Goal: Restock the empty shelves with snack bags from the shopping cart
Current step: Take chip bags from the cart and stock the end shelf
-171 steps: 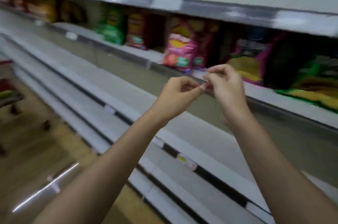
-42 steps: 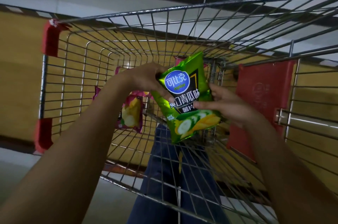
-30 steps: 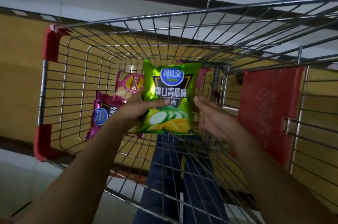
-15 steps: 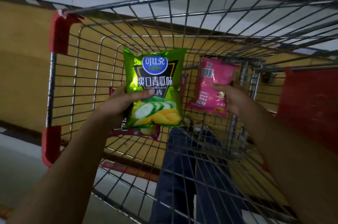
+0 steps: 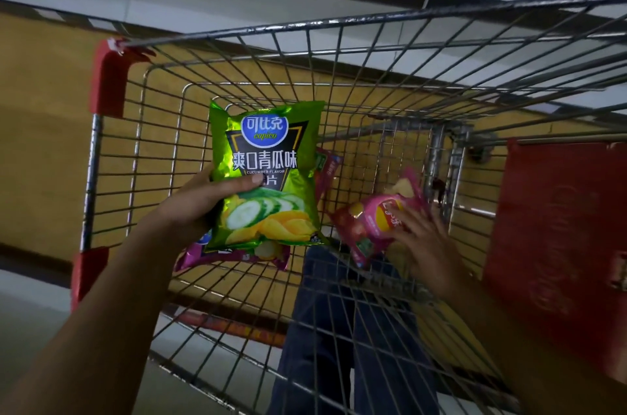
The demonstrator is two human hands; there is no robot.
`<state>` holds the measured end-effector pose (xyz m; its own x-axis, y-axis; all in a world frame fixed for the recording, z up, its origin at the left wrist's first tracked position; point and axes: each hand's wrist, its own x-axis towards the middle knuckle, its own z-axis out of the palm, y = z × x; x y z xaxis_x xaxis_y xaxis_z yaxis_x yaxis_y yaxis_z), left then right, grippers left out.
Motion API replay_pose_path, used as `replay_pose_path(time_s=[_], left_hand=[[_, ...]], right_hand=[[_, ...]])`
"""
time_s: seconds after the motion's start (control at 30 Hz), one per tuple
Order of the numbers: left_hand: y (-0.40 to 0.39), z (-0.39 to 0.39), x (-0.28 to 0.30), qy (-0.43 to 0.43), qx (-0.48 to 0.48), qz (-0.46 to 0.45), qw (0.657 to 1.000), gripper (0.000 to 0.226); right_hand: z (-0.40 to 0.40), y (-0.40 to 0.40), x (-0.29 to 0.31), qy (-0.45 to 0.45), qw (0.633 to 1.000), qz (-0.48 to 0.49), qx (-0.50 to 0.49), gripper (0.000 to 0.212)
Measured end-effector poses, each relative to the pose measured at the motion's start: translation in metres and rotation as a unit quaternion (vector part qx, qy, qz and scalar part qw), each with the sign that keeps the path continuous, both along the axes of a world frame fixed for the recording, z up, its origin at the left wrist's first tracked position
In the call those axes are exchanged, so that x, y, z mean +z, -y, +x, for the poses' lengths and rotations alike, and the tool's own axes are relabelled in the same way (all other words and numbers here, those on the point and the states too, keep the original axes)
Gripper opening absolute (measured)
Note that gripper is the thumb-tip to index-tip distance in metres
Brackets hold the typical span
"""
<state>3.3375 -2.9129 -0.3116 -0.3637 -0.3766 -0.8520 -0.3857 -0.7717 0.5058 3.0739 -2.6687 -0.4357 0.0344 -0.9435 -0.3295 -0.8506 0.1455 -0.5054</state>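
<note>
The pink bag [image 5: 376,221] has tipped flat since half a second ago, right hand [image 5: 424,241] gripping it. Left hand [image 5: 193,207] grips the green bag [image 5: 268,173] upright inside the cart [image 5: 339,24].

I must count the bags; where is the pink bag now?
In the head view, the pink bag is right of centre inside the cart, gripped by the right hand, beside the green bag.
</note>
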Motion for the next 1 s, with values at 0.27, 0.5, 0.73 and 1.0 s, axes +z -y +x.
replay_pose_path(time_s=[0.27, 0.5, 0.73, 1.0], left_hand=[[-0.008, -0.003, -0.001, 0.009, 0.000, 0.031, 0.999, 0.108], [-0.012, 0.001, -0.003, 0.015, -0.031, 0.022, 0.999, 0.100], [-0.011, 0.001, 0.006, -0.002, -0.032, 0.003, 0.999, 0.099], [-0.017, -0.037, 0.051, -0.052, -0.055, -0.015, 0.997, 0.097]], right_hand=[[0.048, 0.013, 0.015, 0.333, 0.542, 0.252, -0.729, 0.053], [0.050, 0.032, 0.006, 0.517, 0.464, 0.153, -0.703, 0.062], [0.009, 0.061, 0.058, 0.570, 0.556, 0.103, -0.596, 0.061], [-0.003, 0.084, 0.156, 0.597, 0.599, 0.072, -0.529, 0.043]])
